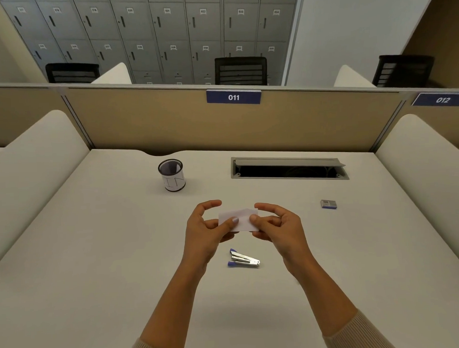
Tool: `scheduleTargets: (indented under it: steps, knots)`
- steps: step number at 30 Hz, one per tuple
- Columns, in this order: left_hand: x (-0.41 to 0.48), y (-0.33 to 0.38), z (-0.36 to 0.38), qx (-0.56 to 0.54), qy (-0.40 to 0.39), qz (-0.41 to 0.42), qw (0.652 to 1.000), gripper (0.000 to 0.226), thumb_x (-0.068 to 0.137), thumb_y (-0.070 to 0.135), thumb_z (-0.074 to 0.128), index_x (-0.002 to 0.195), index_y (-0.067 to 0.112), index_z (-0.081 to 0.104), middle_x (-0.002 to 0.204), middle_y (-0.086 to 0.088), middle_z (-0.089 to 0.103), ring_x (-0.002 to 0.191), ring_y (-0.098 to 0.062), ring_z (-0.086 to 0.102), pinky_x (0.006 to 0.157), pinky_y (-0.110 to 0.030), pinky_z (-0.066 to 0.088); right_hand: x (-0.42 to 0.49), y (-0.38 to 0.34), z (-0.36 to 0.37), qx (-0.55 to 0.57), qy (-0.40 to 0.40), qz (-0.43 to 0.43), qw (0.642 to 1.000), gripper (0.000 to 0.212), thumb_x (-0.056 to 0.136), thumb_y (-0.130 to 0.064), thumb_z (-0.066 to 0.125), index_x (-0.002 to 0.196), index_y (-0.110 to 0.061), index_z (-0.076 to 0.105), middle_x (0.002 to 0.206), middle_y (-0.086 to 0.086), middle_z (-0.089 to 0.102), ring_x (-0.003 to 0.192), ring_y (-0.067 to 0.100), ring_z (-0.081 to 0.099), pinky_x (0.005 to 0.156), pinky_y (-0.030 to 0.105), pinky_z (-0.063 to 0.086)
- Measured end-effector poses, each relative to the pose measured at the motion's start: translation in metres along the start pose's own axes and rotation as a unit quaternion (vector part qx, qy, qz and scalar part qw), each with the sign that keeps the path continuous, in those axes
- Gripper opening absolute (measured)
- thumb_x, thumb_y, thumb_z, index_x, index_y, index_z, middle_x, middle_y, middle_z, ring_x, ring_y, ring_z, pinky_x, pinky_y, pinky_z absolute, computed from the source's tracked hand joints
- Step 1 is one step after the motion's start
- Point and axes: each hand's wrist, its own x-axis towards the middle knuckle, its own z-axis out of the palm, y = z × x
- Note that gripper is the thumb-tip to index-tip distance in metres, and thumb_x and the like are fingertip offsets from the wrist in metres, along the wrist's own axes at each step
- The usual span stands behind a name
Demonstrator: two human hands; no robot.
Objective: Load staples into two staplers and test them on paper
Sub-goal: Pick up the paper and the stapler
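A small folded white paper (241, 217) is held above the desk between both hands. My left hand (207, 229) pinches its left side with the thumb on top. My right hand (276, 225) pinches its right side the same way. Below the hands a small silver stapler (244, 259) with blue ends lies on the desk, untouched. A small blue and grey staple box (328, 204) rests on the desk to the right, apart from both hands. Only one stapler is in view.
A black mesh pen cup (171, 175) with a white label stands at the back left of the white desk (95, 243). An open cable tray slot (288, 169) is set into the desk at the back right. Padded dividers flank both sides.
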Motion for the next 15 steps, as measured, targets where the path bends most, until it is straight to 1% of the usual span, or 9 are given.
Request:
scheduleTargets:
  steps: [2, 8, 11, 13, 15]
  knots:
    - [0.0001, 0.0003, -0.0002, -0.004, -0.002, -0.003, 1.0, 0.051, 0.077, 0.017, 0.079, 0.118, 0.031, 0.052, 0.082, 0.005, 0.072, 0.072, -0.013, 0.074, 0.06, -0.02, 0.057, -0.0003, -0.0008, -0.0005, 0.001, 0.0, -0.002, 1.0, 0.032, 0.084, -0.014, 0.075, 0.113, -0.022, 0.067, 0.081, 0.008, 0.075, 0.078, 0.019, 0.074, 0.071, 0.027, 0.061]
    - [-0.001, 0.0012, 0.0008, -0.003, -0.007, -0.005, 1.0, 0.054, 0.076, 0.016, 0.08, 0.119, 0.031, 0.051, 0.085, 0.006, 0.07, 0.072, -0.015, 0.074, 0.061, -0.02, 0.058, -0.0024, -0.0006, -0.0023, 0.005, 0.001, -0.003, 1.0, 0.028, 0.083, -0.014, 0.075, 0.107, -0.027, 0.068, 0.087, 0.008, 0.076, 0.079, 0.019, 0.074, 0.07, 0.025, 0.061]
    - [-0.0021, 0.0015, 0.0021, -0.003, -0.004, 0.0, 1.0, 0.055, 0.075, 0.016, 0.08, 0.119, 0.032, 0.051, 0.085, 0.005, 0.071, 0.073, -0.016, 0.074, 0.061, -0.02, 0.058, -0.0041, -0.0005, -0.0031, 0.007, 0.0, -0.004, 1.0, 0.028, 0.084, -0.015, 0.075, 0.11, -0.024, 0.068, 0.088, 0.009, 0.075, 0.08, 0.02, 0.074, 0.071, 0.026, 0.061]
    - [-0.0028, 0.0017, 0.0035, 0.002, 0.002, 0.008, 1.0, 0.056, 0.075, 0.016, 0.081, 0.118, 0.033, 0.05, 0.083, 0.006, 0.07, 0.072, -0.014, 0.073, 0.06, -0.019, 0.057, -0.0047, -0.001, -0.0028, 0.008, 0.001, -0.005, 1.0, 0.028, 0.084, -0.016, 0.074, 0.111, -0.023, 0.068, 0.093, 0.01, 0.074, 0.083, 0.022, 0.074, 0.072, 0.026, 0.061]
    - [-0.0035, 0.0018, 0.0051, 0.007, 0.006, 0.022, 1.0, 0.056, 0.075, 0.016, 0.081, 0.117, 0.034, 0.05, 0.078, 0.01, 0.071, 0.07, -0.01, 0.073, 0.058, -0.017, 0.055, -0.0043, -0.0022, -0.0017, 0.008, 0.001, -0.007, 1.0, 0.024, 0.085, -0.018, 0.073, 0.108, -0.023, 0.069, 0.099, 0.01, 0.072, 0.091, 0.023, 0.072, 0.073, 0.027, 0.061]
